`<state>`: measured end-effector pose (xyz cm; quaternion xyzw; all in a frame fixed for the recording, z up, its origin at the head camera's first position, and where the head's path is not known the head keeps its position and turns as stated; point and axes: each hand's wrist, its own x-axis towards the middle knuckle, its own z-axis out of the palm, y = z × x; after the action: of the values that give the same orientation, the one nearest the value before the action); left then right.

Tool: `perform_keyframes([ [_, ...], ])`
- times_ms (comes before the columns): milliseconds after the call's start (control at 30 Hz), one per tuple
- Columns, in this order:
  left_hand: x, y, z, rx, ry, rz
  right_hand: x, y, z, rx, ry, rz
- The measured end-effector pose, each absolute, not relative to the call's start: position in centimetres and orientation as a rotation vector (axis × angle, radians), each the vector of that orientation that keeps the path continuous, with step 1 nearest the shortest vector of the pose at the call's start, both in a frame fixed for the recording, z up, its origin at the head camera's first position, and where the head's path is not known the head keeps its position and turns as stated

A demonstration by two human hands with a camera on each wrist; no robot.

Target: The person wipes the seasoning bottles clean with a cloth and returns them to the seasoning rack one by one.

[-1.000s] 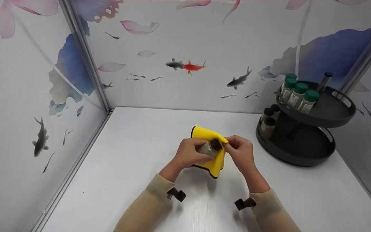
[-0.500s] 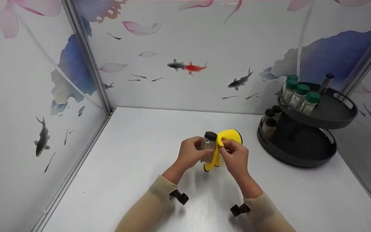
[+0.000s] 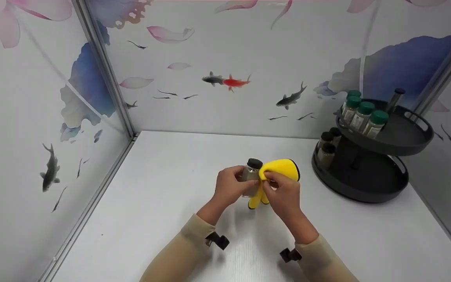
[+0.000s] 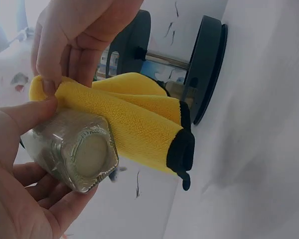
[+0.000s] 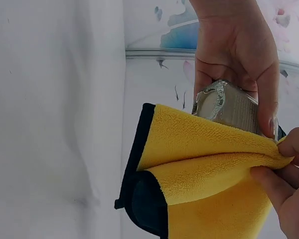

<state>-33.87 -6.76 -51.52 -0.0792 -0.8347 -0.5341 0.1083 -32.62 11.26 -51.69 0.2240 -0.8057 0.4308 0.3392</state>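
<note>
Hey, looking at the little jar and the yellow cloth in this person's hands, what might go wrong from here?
The jar could slip: only the left hand grips it, off the table, and it looks like smooth glass. The right hand pinches the yellow cloth close beside it, so a tug might tilt the jar. Less likely, a wide swing rightward might bump the black stand and unsettle its green-capped jars.

A booth-like workstation is indicated: a white tabletop [image 3: 151, 235] is enclosed at left, back and right by pale panels [image 3: 249, 51] printed with fish [image 3: 236, 82] and petals [image 3: 136, 82], joined at the corners by metal posts [image 3: 102, 62]. At the right of the frame, a kitchen touch is given by green-capped jars [image 3: 361, 119] kept on a two-tier black stand [image 3: 390, 148].
</note>
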Motion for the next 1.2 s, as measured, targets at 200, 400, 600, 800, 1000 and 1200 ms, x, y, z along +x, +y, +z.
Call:
perform_keyframes([
  [200, -33.8, -6.7, -51.7, -0.283, -2.45, -1.63, -32.8, 11.5, -51.7, 0.574, -2.079, 1.116],
  [400, -33.8, -6.8, -51.7, -0.346, -2.444, -1.766, -33.2, 11.8, -51.6, 0.399, -2.054, 1.492],
  [600, -33.8, -7.2, -51.4, -0.325, -2.355, -1.826, -33.0, 11.3, -51.8, 0.421, -2.094, 1.569],
  [800, -34.0, -7.4, -51.2, -0.309, -2.285, -1.883, -32.8, 10.9, -52.0, 0.439, -2.124, 1.543],
  [1000, -33.9, -7.8, -50.7, -0.281, -2.211, -1.913, -32.4, 10.4, -52.3, 0.482, -2.142, 1.526],
  [1200, -34.0, -8.4, -50.2, -0.25, -2.128, -1.948, -32.2, 9.9, -52.7, 0.544, -2.149, 1.519],
])
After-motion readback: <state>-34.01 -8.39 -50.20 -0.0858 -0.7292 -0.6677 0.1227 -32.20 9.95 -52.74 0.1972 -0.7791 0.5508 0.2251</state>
